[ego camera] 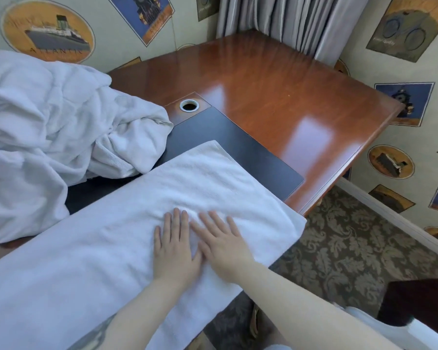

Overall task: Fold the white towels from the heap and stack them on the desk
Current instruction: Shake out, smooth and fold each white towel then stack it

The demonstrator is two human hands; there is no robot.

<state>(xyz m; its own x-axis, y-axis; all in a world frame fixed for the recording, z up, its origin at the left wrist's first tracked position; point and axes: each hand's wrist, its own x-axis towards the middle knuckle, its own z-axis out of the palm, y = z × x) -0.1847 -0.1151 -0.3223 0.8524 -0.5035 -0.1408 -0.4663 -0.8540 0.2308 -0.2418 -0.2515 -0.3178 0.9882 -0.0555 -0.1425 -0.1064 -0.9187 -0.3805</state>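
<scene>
Polished reddish wood is gleaming across the desk (276, 97), which is sitting in a corner papered with ship and train prints, a dark inset pad (238, 147) and a metal cable grommet (189, 105) lying beyond the hands. Both hands are lying flat and side by side on a long white towel (111, 248) folded into a strip, fingers straight and together, gripping nothing: the left hand (173, 251) and right hand (221, 246) are pressing its middle, apparently smoothing it. Left of the hands and further away, the heap of unfolded towels (48, 135) is sitting crumpled on the desk. Right of the hands, the strip's end is overhanging the desk edge, and its near side is hanging off too; a firm sweep could probably drag the whole towel off, or ruck the layers so the next fold is lying crooked.
</scene>
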